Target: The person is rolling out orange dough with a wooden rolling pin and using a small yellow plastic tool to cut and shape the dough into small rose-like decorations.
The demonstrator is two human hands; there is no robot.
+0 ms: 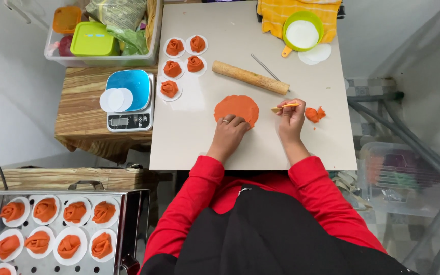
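I looked down at a pale board on a table. My left hand lay flat and open on the near edge of a round orange dough sheet, which sat in the middle of the board. Its fingers pressed on the dough and held nothing. My right hand was closed around a thin yellow tool, just to the right of the sheet. The tool's tip pointed at the sheet's edge, but I could not tell if it touched. A small orange scrap lay just right of that hand.

Behind the sheet lay a wooden roller, tilted across the board, with a thin metal stick beside it. Five dough roses sat on white paper rounds at the far left of the board (they looked like little flowers). A green bowl stood at the far right on a yellow cloth.

Left of the board was a scale with a blue top on a wooden stand. More roses filled a metal tray at the bottom left.
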